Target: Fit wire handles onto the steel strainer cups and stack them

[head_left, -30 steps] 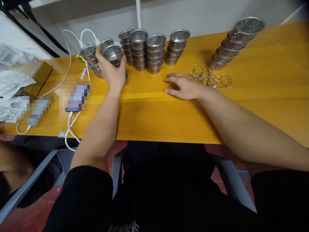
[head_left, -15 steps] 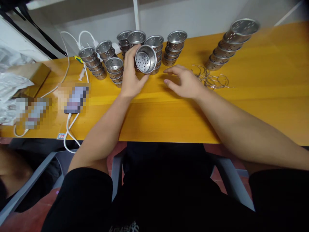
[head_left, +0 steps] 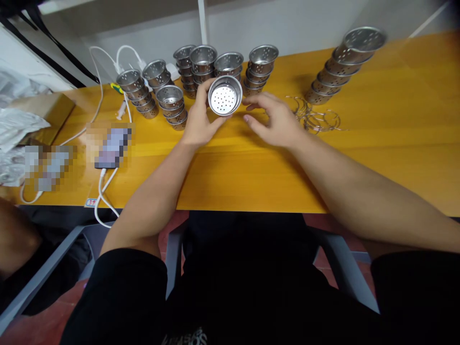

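A perforated metal cup (head_left: 225, 96) is tipped towards me, its holed bottom showing bright inside the rim. My left hand (head_left: 200, 117) grips it from the left, thumb below and fingers around the far side. Just right of the cup, my right hand (head_left: 275, 120) holds nothing; its thumb and fingers are apart, with the fingertips close to the rim. Whether they touch it I cannot tell. Behind my hands stand several stacks of the same cups, one stack (head_left: 263, 67) near my right hand and another (head_left: 171, 105) beside my left.
A tall leaning cup stack (head_left: 339, 67) stands at the right, with thin wire rings (head_left: 319, 120) in front of it. At the left lie a phone (head_left: 114, 147) with a white cable, a syringe (head_left: 122, 110) and a cardboard box (head_left: 53, 115). A person's leg (head_left: 17, 239) shows lower left.
My left hand has brought the cup a little right and nearer, turning its opening more towards me. The gap to my right hand has narrowed; that hand has barely moved.
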### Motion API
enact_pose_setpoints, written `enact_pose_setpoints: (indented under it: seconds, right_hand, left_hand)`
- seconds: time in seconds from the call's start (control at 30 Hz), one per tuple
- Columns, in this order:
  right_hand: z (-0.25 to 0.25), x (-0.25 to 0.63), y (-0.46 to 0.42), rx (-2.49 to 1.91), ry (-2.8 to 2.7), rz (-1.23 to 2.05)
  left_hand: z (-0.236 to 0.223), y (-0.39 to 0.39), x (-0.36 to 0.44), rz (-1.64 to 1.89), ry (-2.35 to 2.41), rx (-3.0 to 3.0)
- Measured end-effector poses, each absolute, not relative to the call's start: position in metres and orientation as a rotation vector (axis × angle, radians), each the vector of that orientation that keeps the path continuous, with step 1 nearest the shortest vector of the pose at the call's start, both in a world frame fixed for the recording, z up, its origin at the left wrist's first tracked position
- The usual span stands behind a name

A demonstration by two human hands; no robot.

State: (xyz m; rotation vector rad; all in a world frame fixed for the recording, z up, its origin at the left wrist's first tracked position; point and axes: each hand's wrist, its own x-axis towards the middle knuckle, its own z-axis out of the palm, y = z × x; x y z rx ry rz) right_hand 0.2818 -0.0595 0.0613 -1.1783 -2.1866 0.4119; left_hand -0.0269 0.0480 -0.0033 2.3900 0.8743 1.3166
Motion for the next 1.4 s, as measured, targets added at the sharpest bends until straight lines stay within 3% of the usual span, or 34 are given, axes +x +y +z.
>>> enact_pose_setpoints:
  seconds: [0.47, 0.6, 0.77, 1.4]
  right_hand:
    - [0.085, 0.291, -0.064, -1.363, -2.207, 0.346]
    - [0.099, 0.321, -0.052, -1.834, -2.206, 0.166]
    - [0.104, 0.338, -0.037, -2.346, -2.210, 0.182]
    - [0.112, 0.334, -0.045, -2.246, -2.166, 0.201]
  left_hand:
    - [0.002, 0.028, -0.013, 1.204, 0.928, 2.321]
    - [-0.003, 0.030, -0.016, 1.201, 0.919, 2.332]
    - [-0.008, 0.035, -0.018, 1.159, 0.932, 2.359]
    - [-0.036, 0.066, -0.031, 1.179, 0.871, 2.350]
